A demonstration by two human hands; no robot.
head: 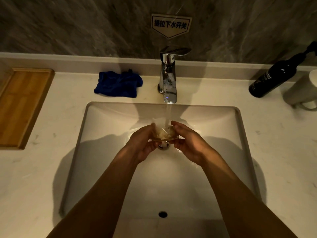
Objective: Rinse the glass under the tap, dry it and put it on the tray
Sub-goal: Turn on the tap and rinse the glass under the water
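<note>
Pale marble-patterned desk (274, 152) with an inset white rectangular sink (197, 186); overflow hole at the near wall of the basin, drain (163, 146) at centre. The back wall is dark veined stone, bearing a small white sign (171, 25) with printed characters directly above the tap (168, 78). The lighting is dim and warm.

The chrome tap stands at the rear centre of the basin and is running; the water stream (167, 115) falls into the glass (164, 133). The glass is held over the drain, between both hands, under the stream. The left hand (143, 145) grips its left side, fingers curled round the wall. The right hand (189, 143) grips the right side, fingers wrapped over the rim edge.

On the desk, left of the tap: a crumpled blue cloth (116, 85), lying near the sink's rear edge. Far left: a wooden tray (22, 107), flat on the desk, partly cut by the frame edge. Far right: a dark pump bottle (272, 78), with a white mug (303, 91) just beside it.
</note>
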